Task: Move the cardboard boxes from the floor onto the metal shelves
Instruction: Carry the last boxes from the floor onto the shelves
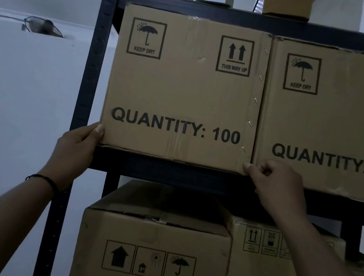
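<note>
The left hand (77,143) gripped the lower left corner of the brown cardboard box stamped QUANTITY: 100 (185,87), thumb on its face; that box sat on the dark metal shelf (170,172). At its lower right corner the right hand (275,181) curled, thumb tip pressing the edge. It looked stiff, perhaps heavy, best held by its bottom corners. I counted four boxes: two on that shelf, two below.
</note>
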Tool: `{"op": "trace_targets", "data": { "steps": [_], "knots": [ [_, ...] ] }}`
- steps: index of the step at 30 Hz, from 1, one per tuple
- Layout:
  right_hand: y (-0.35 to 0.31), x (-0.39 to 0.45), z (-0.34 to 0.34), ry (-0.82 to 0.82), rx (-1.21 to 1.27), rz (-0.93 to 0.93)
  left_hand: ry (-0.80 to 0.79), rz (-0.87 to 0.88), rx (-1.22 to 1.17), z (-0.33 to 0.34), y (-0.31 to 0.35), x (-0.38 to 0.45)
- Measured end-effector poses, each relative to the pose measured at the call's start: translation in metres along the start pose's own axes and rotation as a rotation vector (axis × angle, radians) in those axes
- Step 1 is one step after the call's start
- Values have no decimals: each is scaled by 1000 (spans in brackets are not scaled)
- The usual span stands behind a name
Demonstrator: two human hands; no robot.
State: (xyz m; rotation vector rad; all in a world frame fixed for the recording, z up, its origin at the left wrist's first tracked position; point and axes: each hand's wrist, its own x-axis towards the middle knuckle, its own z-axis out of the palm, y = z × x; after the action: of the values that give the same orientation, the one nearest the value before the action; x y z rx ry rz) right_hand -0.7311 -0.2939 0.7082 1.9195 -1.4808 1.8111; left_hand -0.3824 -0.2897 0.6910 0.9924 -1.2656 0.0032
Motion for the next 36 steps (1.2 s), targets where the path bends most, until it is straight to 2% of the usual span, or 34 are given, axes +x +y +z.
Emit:
{"op": "trace_targets", "data": {
  "steps": [6,12,15,17,19,21,28,33,36],
  "knots": [
    [1,1,3,25,-34,-8,36,-16,29,8,-2,4],
    [3,0,1,-4,-30,-26,-25,-3,49,7,-1,0],
    [6,-3,-2,-32,-39,-36,23,70,229,8,-2,-5],
    [8,-7,-4,-65,-46,-40,130,179,375,11,0,-12],
    [11,-12,-5,-108,-40,-46,146,279,463,16,5,-22],
    [16,-18,-8,-161,-30,-51,55,285,496,20,7,-30],
    [25,-51,-26,-332,-120,14,-174,90,521,14,13,-65],
    [11,-89,-52,-453,-185,86,-406,-51,536,-3,28,-91],
    [-2,-118,-70,-471,-199,125,-464,-81,497,-17,35,-108]
  ]
}}
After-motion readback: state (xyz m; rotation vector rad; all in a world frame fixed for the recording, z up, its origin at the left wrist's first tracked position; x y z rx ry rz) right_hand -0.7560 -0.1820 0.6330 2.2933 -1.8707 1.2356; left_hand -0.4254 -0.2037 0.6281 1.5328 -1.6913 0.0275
